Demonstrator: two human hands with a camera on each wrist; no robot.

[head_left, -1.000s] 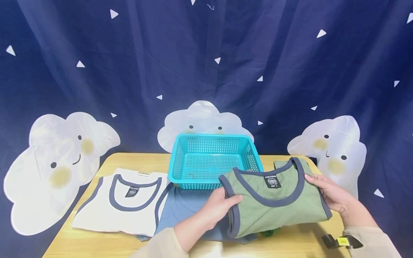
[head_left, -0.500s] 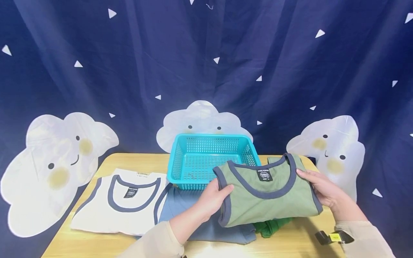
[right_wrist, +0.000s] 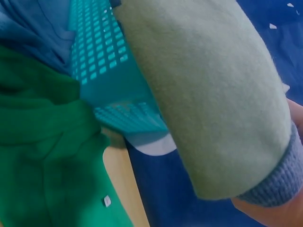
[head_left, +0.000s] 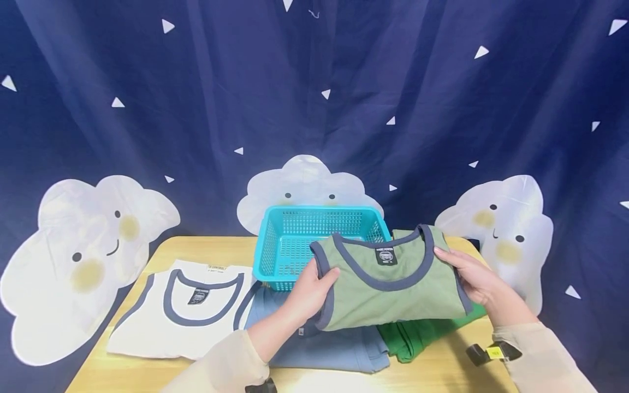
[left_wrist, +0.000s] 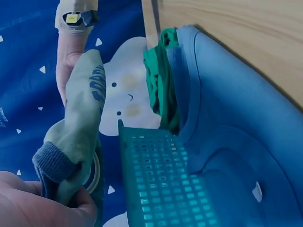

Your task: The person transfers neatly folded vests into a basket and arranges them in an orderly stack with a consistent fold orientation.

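Observation:
Both hands hold up a folded sage-green sleeveless top [head_left: 388, 305] with dark blue-grey trim and a black neck label. My left hand [head_left: 312, 289] grips its left armhole edge, thumb in front. On the other side my right hand [head_left: 469, 275] pinches the shoulder and side, its other fingers partly behind the cloth. The top hangs above the table and covers the near right corner of a turquoise plastic basket [head_left: 262, 245]. In the right wrist view, the top's folded edge [right_wrist: 208, 94] hides most of the right hand.
A folded white top [head_left: 142, 333] with dark trim lies at the left of the wooden table [head_left: 437, 376]. Blue folded clothing [head_left: 329, 355] lies in front of the basket, with a bright green garment [head_left: 417, 338] beside it on the right. A dark curtain [head_left: 314, 82] hangs behind.
Both hands have carried the sage-green top left and slightly upward, over the basket's near right corner. More of the bright green garment and the blue clothing now shows.

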